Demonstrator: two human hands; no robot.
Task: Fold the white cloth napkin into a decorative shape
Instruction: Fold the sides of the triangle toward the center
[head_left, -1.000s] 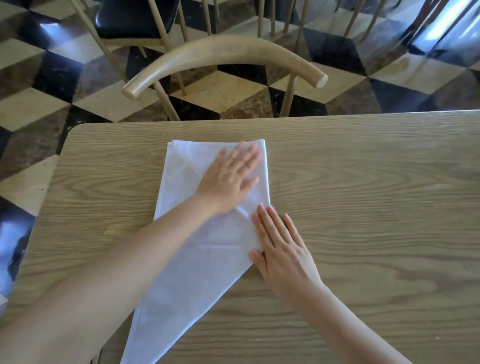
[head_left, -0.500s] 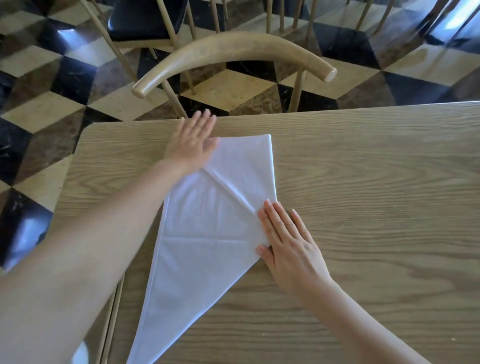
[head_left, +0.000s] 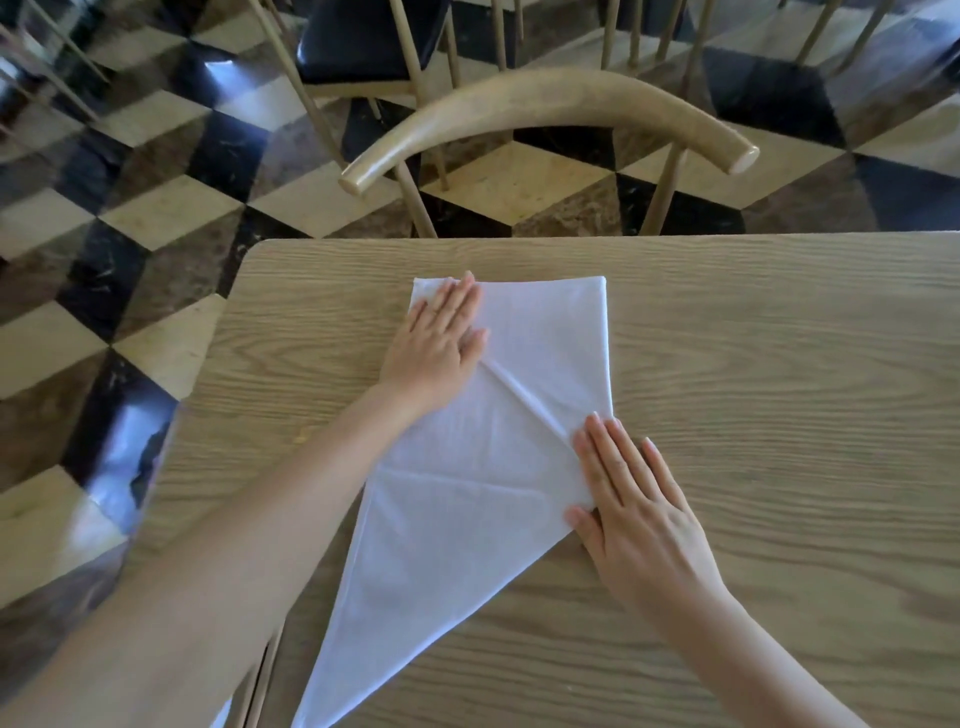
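Both hands are lying flat, fingers straight and together: left hand (head_left: 436, 348) pressing the white napkin's (head_left: 467, 493) far-left corner, right hand (head_left: 631, 499) its right edge, on the table (head_left: 779, 364); a chair (head_left: 545, 111) is standing beyond

Napkin (head_left: 483, 467): narrow tip runs off the bottom edge, end not visible. Left grip (head_left: 439, 343) lies flat over its far-left corner and hides it. Left forearm (head_left: 234, 545) covers much of its left edge. Right grip (head_left: 639, 514) covers the corner where the diagonal fold meets the right edge. Surface (head_left: 779, 364) is cut at right and bottom. Near chair (head_left: 545, 104): seat hidden behind the surface, only the curved back rail and spindles show. Second chair (head_left: 363, 47) is cropped at top. Floor (head_left: 104, 260) is blurred at lower left. Pale bars (head_left: 260, 686) under the surface's near-left edge, can't tell what.
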